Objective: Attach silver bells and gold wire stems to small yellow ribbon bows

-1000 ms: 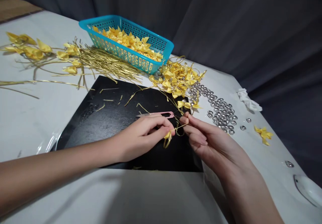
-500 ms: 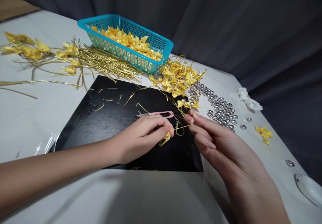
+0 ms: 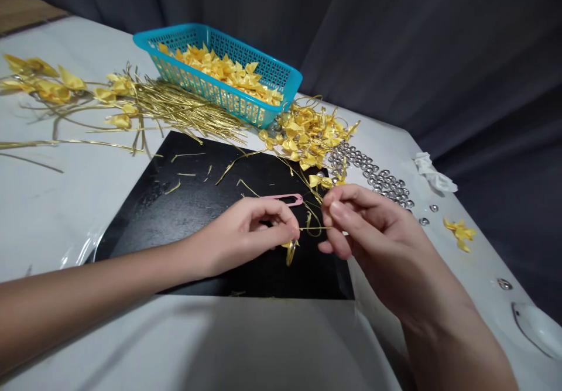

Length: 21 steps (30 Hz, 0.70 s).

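My left hand (image 3: 259, 230) pinches a yellow ribbon bow (image 3: 290, 244), mostly hidden by the fingers, with a gold loop hanging below it. A thin gold cord (image 3: 314, 227) runs from there to my right hand (image 3: 364, 221), whose fingertips are closed on its other end. Both hands are over a black board (image 3: 175, 221). Just behind my left hand lie pink thread snips (image 3: 296, 199), their blades hidden by that hand. Bits of cut gold cord (image 3: 187, 174) are scattered on the board.
A turquoise basket (image 3: 246, 108) of yellow bows stands at the back, beside gold cord lengths (image 3: 188, 110). Finished-looking bows with loops (image 3: 307, 133) are heaped to its right, near silver beads (image 3: 386, 183). A white crumpled piece (image 3: 434, 172) and one bow (image 3: 459, 233) lie farther right.
My right hand has turned and its fingers have closed in around the cord end. My left hand has moved slightly left, and the gold loop now hangs more upright.
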Available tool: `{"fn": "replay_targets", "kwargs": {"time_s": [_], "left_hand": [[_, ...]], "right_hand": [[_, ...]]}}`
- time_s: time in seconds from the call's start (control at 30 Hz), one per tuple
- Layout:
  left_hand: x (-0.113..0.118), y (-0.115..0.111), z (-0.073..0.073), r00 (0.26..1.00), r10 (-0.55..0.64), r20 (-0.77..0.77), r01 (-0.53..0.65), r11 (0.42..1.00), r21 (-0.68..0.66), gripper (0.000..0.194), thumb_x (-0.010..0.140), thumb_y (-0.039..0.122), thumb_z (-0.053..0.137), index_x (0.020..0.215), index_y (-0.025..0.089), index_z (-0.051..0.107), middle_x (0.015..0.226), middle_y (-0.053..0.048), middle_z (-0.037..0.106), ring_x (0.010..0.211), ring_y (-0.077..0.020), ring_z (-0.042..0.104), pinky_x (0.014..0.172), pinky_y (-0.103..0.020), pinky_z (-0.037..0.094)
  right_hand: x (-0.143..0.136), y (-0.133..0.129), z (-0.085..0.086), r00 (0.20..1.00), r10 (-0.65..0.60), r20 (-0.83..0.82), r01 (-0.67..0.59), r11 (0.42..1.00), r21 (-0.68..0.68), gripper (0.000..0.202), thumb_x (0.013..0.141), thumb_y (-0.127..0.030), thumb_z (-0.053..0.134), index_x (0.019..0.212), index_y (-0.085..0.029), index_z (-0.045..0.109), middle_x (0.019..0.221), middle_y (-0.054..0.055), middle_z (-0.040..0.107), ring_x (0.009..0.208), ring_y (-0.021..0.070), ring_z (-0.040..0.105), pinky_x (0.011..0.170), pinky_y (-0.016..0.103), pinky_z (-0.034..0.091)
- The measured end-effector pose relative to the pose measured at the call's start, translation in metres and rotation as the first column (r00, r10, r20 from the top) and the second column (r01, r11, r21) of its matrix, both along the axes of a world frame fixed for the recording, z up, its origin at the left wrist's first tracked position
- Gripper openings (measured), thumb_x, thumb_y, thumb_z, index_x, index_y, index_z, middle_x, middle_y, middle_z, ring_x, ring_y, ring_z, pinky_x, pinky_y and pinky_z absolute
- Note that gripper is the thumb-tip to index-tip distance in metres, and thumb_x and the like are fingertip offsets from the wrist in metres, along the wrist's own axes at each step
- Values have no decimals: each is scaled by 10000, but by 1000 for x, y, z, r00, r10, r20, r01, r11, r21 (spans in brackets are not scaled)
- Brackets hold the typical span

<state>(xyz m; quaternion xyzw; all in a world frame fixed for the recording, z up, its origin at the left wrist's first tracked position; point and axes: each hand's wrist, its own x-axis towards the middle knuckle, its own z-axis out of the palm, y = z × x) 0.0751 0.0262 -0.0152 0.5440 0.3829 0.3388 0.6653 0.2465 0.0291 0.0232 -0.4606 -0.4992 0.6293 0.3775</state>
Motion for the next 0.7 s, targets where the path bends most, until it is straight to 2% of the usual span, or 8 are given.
{"fn": "replay_targets", "kwargs": {"time_s": [0.1,0.23,0.37,0.43,0.5,0.57,0.63,0.7], "left_hand": [[-3,0,0,998,14,62,-14,1000,-2,118,780,196,566,679,135,578,667,32,555,647,-81,484,613,-187,350],[-5,0,-1,996,17,92,-17,1000,6,102,780,197,580,701,135,600,678,23,574,666,-92,505,634,-195,368],[-4,-1,-2,995,16,96,-15,1000,-10,108,775,212,587,707,130,611,682,10,573,658,-102,494,621,-208,367],[-4,0,-1,996,22,88,-21,1000,-17,112,767,212,591,690,131,609,671,9,568,654,-107,495,620,-215,369],[-3,0,0,996,27,80,-25,999,-20,113,758,210,596,677,132,611,664,6,568,654,-115,504,627,-224,375],[-3,0,0,996,28,80,-27,1000,-14,112,756,208,596,679,131,617,663,6,573,643,-113,506,639,-229,382],[-4,0,-1,996,34,80,-33,999,-14,107,758,201,595,688,127,624,658,10,575,618,-101,496,649,-229,386],[-4,0,-2,995,38,88,-37,999,-13,106,757,202,601,692,124,630,651,13,577,604,-91,486,646,-223,384]], "right_hand": [[3,0,0,1000,26,-10,-27,998,-65,67,748,-231,683,802,-192,672,529,-55,533,484,25,525,538,108,496],[4,0,0,996,61,-61,-71,983,-167,112,689,-218,729,794,-189,704,594,-33,568,479,30,522,506,120,496],[5,-1,2,978,183,-104,-203,950,-239,77,714,-252,699,722,-176,691,496,-53,473,395,27,376,390,128,431],[6,-1,3,978,197,-70,-208,953,-222,92,753,-278,661,722,-193,676,433,-82,384,358,24,287,343,118,368],[5,-1,3,981,185,61,-175,974,-141,86,779,-287,634,760,-213,673,427,-83,386,344,28,299,328,124,337],[5,0,3,957,124,264,-137,990,31,72,781,-258,627,779,-210,681,524,-44,508,383,41,400,348,142,363],[3,0,2,894,52,446,-168,960,225,79,780,-205,616,771,-196,694,691,5,603,468,61,490,395,165,406],[3,0,2,830,10,558,-254,896,363,113,783,-159,601,770,-195,707,764,21,623,517,71,514,416,178,407]]}}
